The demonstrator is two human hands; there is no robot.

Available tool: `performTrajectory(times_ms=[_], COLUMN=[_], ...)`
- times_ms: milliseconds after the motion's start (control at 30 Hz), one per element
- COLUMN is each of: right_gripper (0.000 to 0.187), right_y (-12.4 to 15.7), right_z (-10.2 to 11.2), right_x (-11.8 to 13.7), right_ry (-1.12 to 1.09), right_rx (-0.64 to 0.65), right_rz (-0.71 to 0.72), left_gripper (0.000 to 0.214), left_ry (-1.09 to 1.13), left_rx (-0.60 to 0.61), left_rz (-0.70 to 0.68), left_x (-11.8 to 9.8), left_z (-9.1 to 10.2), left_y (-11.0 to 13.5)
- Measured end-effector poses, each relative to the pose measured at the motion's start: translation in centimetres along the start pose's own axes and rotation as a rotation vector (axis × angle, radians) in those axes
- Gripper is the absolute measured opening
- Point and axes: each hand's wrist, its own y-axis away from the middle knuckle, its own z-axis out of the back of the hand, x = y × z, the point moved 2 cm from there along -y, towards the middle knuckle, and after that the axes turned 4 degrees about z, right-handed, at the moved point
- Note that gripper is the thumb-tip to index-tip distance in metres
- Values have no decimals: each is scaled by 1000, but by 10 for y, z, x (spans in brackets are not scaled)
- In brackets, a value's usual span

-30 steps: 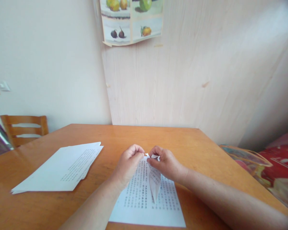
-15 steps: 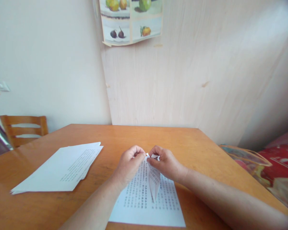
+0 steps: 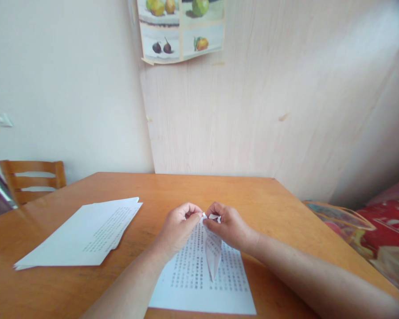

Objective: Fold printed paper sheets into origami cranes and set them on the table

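My left hand (image 3: 178, 227) and my right hand (image 3: 229, 227) meet over the middle of the wooden table (image 3: 186, 190). Both pinch the top of a folded piece of printed paper (image 3: 213, 252), a narrow shape that tapers to a point hanging toward me. The fingers of each hand are curled closed on its upper folds. Under the hands lies a flat printed sheet (image 3: 199, 283) covered in lines of text.
A stack of printed sheets (image 3: 83, 235) lies on the table to the left. A wooden chair (image 3: 33, 175) stands at the far left. A fruit poster (image 3: 181, 29) hangs on the panelled wall. Red patterned fabric (image 3: 382, 230) lies beyond the table's right edge.
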Motion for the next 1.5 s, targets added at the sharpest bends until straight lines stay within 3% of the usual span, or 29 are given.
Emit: performTrajectory(times_ms=[367,667,833,1133,1500], right_gripper=[1,1,2,1,4], right_y=[0,1,1,0,0], right_z=[1,1,1,1,0], right_x=[3,3,3,2,0], right_ry=[-21,0,3,-2,-17], right_rx=[-4,-2,6,13,12], right_rz=[-10,2,14,8,13], left_gripper=[22,21,22,16,7], left_ry=[71,22,-60,-88,-370], left_rx=[31,58,26,-41,-110], left_rz=[57,-18,-83,-74,-303], left_x=[2,0,-2,3,0], left_z=[-2,-6,-7,1,3], left_y=[1,4,4,-1,0])
